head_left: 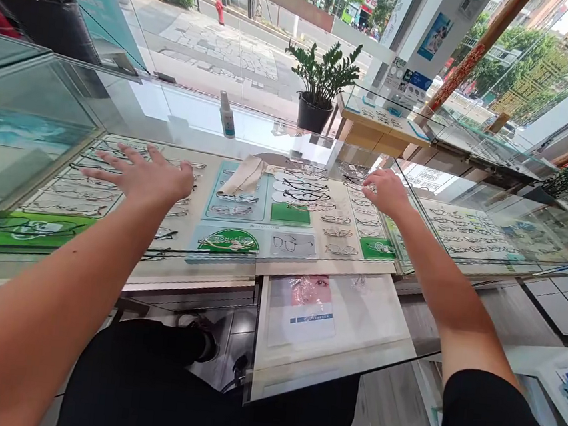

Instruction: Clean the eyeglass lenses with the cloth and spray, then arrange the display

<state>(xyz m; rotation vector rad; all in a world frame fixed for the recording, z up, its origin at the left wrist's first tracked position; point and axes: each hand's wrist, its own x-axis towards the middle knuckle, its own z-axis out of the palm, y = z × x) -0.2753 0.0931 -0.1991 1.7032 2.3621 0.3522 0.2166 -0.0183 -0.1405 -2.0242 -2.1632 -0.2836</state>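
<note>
My left hand (149, 176) is spread flat on or just over the glass top at the left, fingers apart, with nothing in it. Rows of eyeglass frames (72, 196) show through the glass around it. At the right, my right hand (386, 191) is near the glass above more glasses, its fingers bent and close together; whether they hold anything is too small to tell. A beige cloth (245, 174) lies between the hands. Behind it a spray bottle (227, 117) stands upright on the counter. Dark-framed glasses (306, 195) are under the glass in the middle.
A potted plant (321, 83) stands at the counter's back edge, and another pot (56, 20) at the far left. An open drawer (354, 313) juts out towards my body. More display cases (473, 228) extend to the right.
</note>
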